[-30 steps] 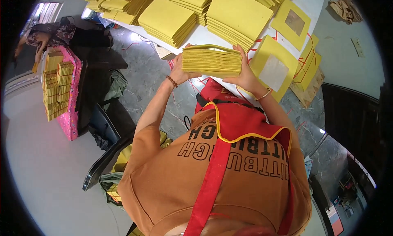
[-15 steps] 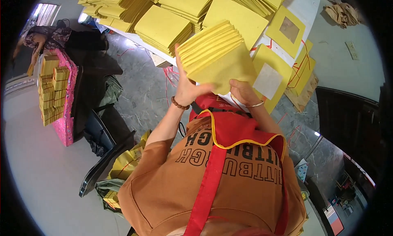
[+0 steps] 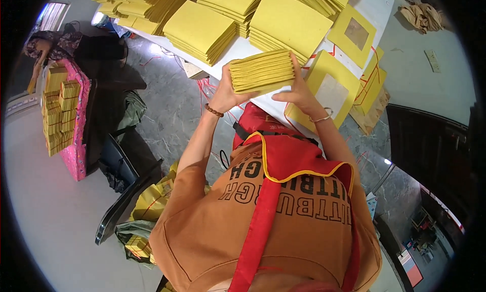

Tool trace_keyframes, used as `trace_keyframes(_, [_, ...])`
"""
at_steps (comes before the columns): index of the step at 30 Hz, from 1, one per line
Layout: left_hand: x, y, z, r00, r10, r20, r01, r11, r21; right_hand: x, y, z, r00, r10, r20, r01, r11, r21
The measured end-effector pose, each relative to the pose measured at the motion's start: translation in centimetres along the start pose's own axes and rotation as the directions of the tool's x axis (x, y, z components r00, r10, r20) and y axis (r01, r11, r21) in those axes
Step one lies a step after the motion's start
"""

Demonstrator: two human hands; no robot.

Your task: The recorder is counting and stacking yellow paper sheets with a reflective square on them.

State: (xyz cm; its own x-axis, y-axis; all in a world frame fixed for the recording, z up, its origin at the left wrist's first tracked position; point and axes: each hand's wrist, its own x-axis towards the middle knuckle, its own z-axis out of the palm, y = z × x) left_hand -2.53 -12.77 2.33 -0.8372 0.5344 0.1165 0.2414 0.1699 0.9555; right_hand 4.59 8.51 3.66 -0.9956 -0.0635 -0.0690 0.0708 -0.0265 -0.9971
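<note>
Between my two hands, a thick stack of yellow paper (image 3: 262, 71) is held upright with its layered edges facing up. My left hand (image 3: 228, 92), with a beaded bracelet at the wrist, grips the stack's left end. On the right end are the fingers of my right hand (image 3: 302, 92), its thumb pointing inward below the stack. Just beyond lie a stack of folded yellow paper (image 3: 200, 28) and a larger yellow stack (image 3: 291, 21) on the white table (image 3: 237, 51). By my right hand is a yellow block with a pale square (image 3: 331, 92) on it.
A yellow sheet with a square window (image 3: 340, 31) and yellow bundles tied with red string (image 3: 373, 82) lie at the right. On the left, a pink-covered table (image 3: 83, 114) bears tied yellow bundles (image 3: 61, 109); a person (image 3: 63, 44) is behind it. A black chair (image 3: 124, 190) stands nearby.
The stack has come from a tilted, fanned position to level, its layers pressed closer together. My right hand has moved up from its lower edge to its right end.
</note>
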Motion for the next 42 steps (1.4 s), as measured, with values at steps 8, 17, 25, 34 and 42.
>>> trace_keyframes(8, [-0.3,-2.4,0.7,0.984,0.137,0.109,-0.159,0.962,0.222,1.0,1.9,-0.5,0.996,0.063,0.066,-0.069,0.993,0.093])
trace_keyframes(17, [-1.2,-5.0,0.2,0.973,-0.072,0.221,0.008,0.961,0.277,0.0,0.7,-0.2,0.988,0.141,0.063,-0.130,0.980,-0.153])
trace_keyframes(25, [-3.1,4.3,1.8,0.978,-0.183,0.097,0.204,0.937,-0.284,-0.6,-2.1,2.1,0.957,0.148,-0.247,-0.027,0.900,0.435])
trace_keyframes(34, [-3.7,5.8,2.3,0.987,-0.016,-0.161,0.022,0.999,0.038,-1.8,-0.5,3.8,0.969,0.211,-0.132,-0.056,0.699,0.713])
trace_keyframes(42, [-3.7,7.7,1.9,0.994,-0.045,-0.102,0.050,0.998,0.048,-2.4,0.3,3.7,0.981,0.192,-0.007,-0.116,0.620,0.776])
